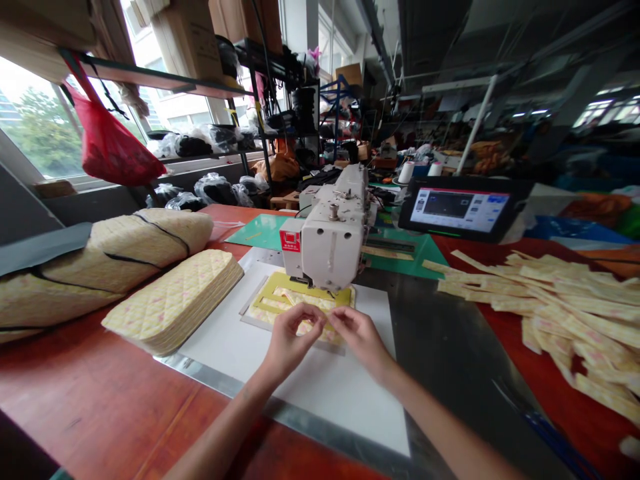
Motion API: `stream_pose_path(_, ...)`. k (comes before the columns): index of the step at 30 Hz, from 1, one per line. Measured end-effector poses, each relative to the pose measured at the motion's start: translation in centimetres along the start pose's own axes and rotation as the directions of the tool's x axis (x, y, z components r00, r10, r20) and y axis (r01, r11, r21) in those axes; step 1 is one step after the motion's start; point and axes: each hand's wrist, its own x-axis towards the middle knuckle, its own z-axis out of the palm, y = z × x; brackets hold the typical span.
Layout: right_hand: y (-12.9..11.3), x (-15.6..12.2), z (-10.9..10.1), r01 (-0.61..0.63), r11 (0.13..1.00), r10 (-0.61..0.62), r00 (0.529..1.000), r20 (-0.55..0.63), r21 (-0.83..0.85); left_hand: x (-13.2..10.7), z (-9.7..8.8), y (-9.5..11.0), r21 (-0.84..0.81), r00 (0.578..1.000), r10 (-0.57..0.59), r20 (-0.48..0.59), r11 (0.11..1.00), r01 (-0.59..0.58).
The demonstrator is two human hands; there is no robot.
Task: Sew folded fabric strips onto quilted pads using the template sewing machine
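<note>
Both hands meet just in front of the white sewing machine head (333, 243). My left hand (297, 327) is closed in a pinch on a pale yellow fabric strip (286, 295). Fingertips of my right hand (357, 327) pinch close beside it, seemingly at the same strip's end, though the fingers partly hide it. Beneath them lies a yellow template frame (267, 293) with slots, over a quilted yellow fabric piece (260, 313). The frame sits on a white sheet (220, 347) under the machine's needle area.
A stack of quilted fabric pieces (173, 300) stands at the left, beside a tied quilted bundle (125, 253). Many loose fabric strips (565, 313) are heaped at the right. A control screen (463, 207) stands behind. Blue-handled scissors (545, 427) lie at the lower right.
</note>
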Motion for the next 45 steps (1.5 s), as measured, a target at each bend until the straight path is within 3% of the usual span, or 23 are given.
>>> stream_pose_path(3,0.5,0.2,-0.2,0.010,1.000,-0.010,1.000,-0.009,-0.003,0.2,0.1,-0.2,-0.055,0.995,-0.092,-0.025,0.994,0.091)
stream_pose_path(8,0.9,0.0,0.0,-0.009,0.996,0.013,0.999,-0.034,0.094,0.6,-0.2,-0.3,-0.126,0.955,-0.291,0.059,0.947,0.296)
stream_pose_path(13,1.3,0.0,-0.3,-0.036,0.989,0.043,0.998,-0.050,0.141,0.8,-0.4,-0.8,-0.125,0.947,-0.314,0.074,0.939,0.321)
stream_pose_path(16,1.4,0.2,-1.2,-0.033,0.995,0.038,0.998,-0.042,0.095,1.0,0.1,-1.6,-0.045,0.978,-0.199,0.059,0.978,0.202)
stream_pose_path(19,1.4,0.4,-2.4,0.041,0.998,-0.044,0.997,-0.071,-0.044,1.1,1.1,-2.2,0.172,0.992,0.080,0.102,0.980,-0.097)
stream_pose_path(20,1.4,0.5,-2.8,0.069,0.993,-0.079,0.992,-0.103,-0.097,1.0,1.4,-2.3,0.249,0.966,0.191,0.175,0.941,-0.231)
stream_pose_path(22,1.5,0.6,-3.5,0.098,0.977,-0.135,0.971,-0.195,-0.189,1.1,1.8,-2.6,0.354,0.856,0.359,0.373,0.798,-0.489)
stream_pose_path(24,1.8,0.8,-4.1,0.095,0.964,-0.169,0.940,-0.295,-0.248,1.3,1.7,-3.0,0.424,0.745,0.414,0.523,0.631,-0.649)
stream_pose_path(25,2.0,0.8,-4.3,0.089,0.960,-0.178,0.926,-0.332,-0.265,1.5,1.4,-3.2,0.464,0.717,0.413,0.562,0.561,-0.686)
stream_pose_path(28,2.3,0.9,-4.6,0.076,0.951,-0.192,0.904,-0.382,-0.298,2.4,0.4,-3.7,0.584,0.706,0.358,0.611,0.398,-0.708)
stream_pose_path(34,1.5,0.5,-4.1,0.140,0.877,-0.298,0.909,-0.292,-0.459,3.6,0.6,-4.0,0.729,0.749,0.159,0.643,0.170,-0.663)
stream_pose_path(39,1.3,0.4,-4.0,0.139,0.876,-0.294,0.913,-0.283,-0.463,4.2,1.4,-3.4,0.754,0.767,0.055,0.639,0.153,-0.639)
stream_pose_path(45,1.3,0.5,-4.0,0.124,0.881,-0.273,0.922,-0.276,-0.458,5.2,1.0,-2.9,0.691,0.700,-0.002,0.714,0.167,-0.704)
